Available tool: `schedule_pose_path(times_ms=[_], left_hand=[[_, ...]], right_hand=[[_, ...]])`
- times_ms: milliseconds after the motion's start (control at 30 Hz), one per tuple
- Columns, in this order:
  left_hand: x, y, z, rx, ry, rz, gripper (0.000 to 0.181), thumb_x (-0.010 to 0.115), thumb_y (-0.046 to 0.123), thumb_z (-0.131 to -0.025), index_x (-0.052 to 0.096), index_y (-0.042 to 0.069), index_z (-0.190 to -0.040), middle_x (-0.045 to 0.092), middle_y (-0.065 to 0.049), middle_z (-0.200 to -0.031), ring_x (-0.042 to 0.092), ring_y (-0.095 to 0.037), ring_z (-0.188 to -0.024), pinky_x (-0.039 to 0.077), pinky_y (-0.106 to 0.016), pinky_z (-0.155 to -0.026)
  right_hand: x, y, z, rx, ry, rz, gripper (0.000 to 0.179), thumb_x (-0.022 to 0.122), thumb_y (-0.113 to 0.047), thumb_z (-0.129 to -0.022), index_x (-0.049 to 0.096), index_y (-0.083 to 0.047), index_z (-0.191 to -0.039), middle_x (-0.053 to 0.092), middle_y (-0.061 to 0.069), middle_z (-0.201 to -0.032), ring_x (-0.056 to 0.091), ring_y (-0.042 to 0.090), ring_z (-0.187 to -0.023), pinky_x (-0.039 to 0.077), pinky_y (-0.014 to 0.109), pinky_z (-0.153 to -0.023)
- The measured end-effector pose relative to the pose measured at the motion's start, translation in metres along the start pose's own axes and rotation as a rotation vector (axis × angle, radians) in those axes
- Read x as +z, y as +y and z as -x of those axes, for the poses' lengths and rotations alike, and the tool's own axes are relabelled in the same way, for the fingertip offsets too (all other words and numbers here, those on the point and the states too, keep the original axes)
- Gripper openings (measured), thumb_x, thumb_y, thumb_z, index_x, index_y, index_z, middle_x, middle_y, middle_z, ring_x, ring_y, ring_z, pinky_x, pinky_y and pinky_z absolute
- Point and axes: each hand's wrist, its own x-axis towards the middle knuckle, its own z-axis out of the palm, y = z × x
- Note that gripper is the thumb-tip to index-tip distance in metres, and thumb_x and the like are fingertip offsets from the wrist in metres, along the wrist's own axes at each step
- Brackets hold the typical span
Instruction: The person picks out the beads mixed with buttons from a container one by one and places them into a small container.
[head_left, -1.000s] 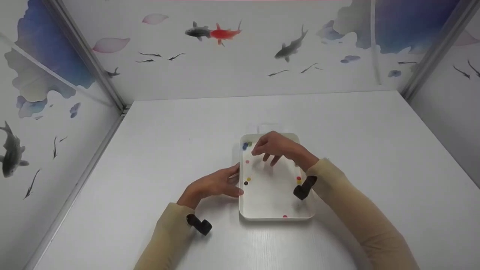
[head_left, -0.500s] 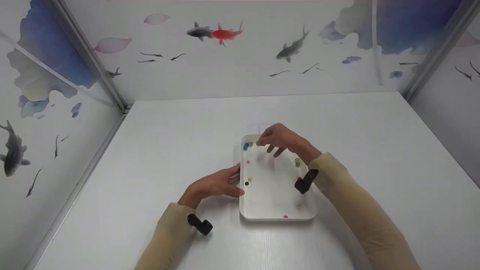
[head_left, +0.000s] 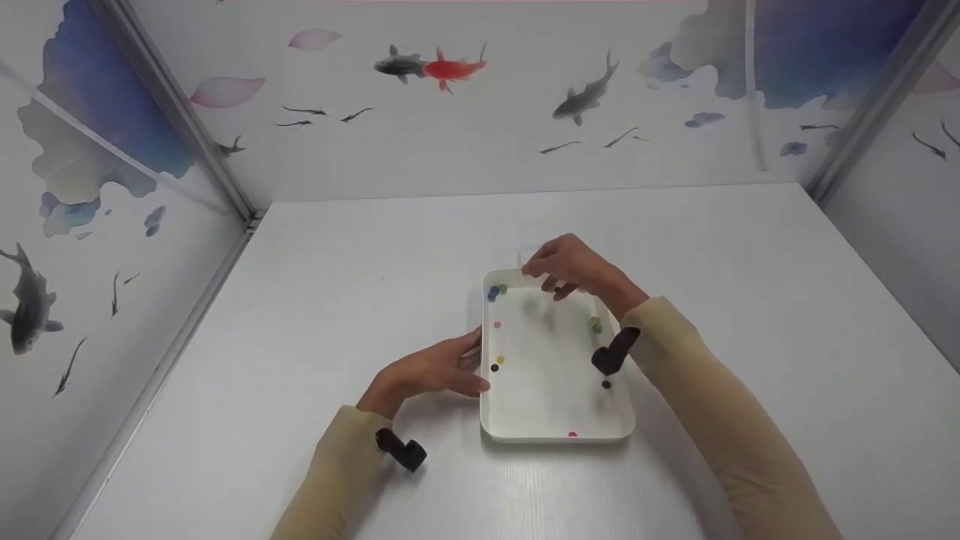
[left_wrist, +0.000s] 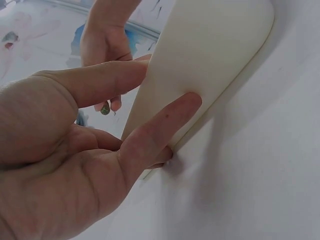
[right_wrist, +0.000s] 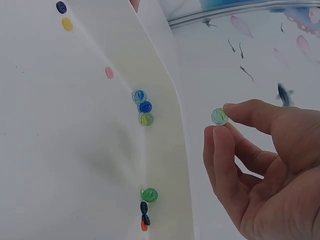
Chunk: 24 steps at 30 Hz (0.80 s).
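Observation:
My right hand (head_left: 574,264) pinches a pale green glass marble (right_wrist: 219,116) between thumb and fingertips. It hovers at the far rim of a white rectangular tray (head_left: 551,409); in the right wrist view the marble is outside that wall. My left hand (head_left: 427,369) touches the tray's left side, its fingers extended against the outer wall in the left wrist view. Along the tray's edges lie blue marbles (right_wrist: 144,107), a yellow-green marble (right_wrist: 146,119), a green marble (right_wrist: 149,195), a yellow button (right_wrist: 67,24), a dark blue button (right_wrist: 61,7) and a pink button (right_wrist: 109,72).
A faint see-through outline (head_left: 506,257) shows on the white table (head_left: 360,277) just beyond the tray. Patterned walls (head_left: 487,142) enclose the table at the back and sides. Inside the tray, a black button (head_left: 606,384) and a red piece (head_left: 572,434) lie near the edges.
My right hand has moved from above the tray's inside, away from me and slightly right, to its far rim. The left hand stays at the tray's side.

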Motion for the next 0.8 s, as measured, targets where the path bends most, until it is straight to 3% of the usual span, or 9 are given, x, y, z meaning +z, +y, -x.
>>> schedule_pose_path(times_ms=[267,500,800], left_hand=[[-0.001,-0.003,-0.001,0.075,-0.042,0.062,0.101,0.074,0.016,-0.074,0.006,0.026,-0.148,0.014,0.010,-0.154,0.018,-0.006,-0.140,0.018,-0.037,-0.115],[0.000,-0.004,0.000,0.051,-0.031,0.051,0.101,0.074,0.019,-0.074,0.007,0.030,-0.148,0.016,0.011,-0.153,0.017,-0.005,-0.140,0.019,-0.038,-0.115],[0.001,-0.006,-0.003,0.047,-0.034,0.055,0.102,0.074,0.017,-0.074,0.005,0.026,-0.148,0.013,0.011,-0.154,0.017,-0.005,-0.140,0.018,-0.036,-0.115]], right_hand=[[-0.010,-0.003,-0.004,0.026,0.038,-0.023,0.037,0.063,-0.033,-0.085,0.061,-0.010,-0.113,0.060,0.014,-0.119,0.061,0.033,-0.102,0.057,0.033,-0.067],[-0.019,0.001,-0.009,-0.011,0.072,-0.089,0.035,0.062,-0.034,-0.086,0.063,-0.010,-0.110,0.059,0.013,-0.117,0.061,0.031,-0.102,0.056,0.034,-0.071],[-0.030,0.005,-0.013,-0.030,0.120,-0.095,0.034,0.061,-0.032,-0.087,0.062,-0.007,-0.110,0.059,0.013,-0.113,0.061,0.030,-0.098,0.056,0.029,-0.064]])
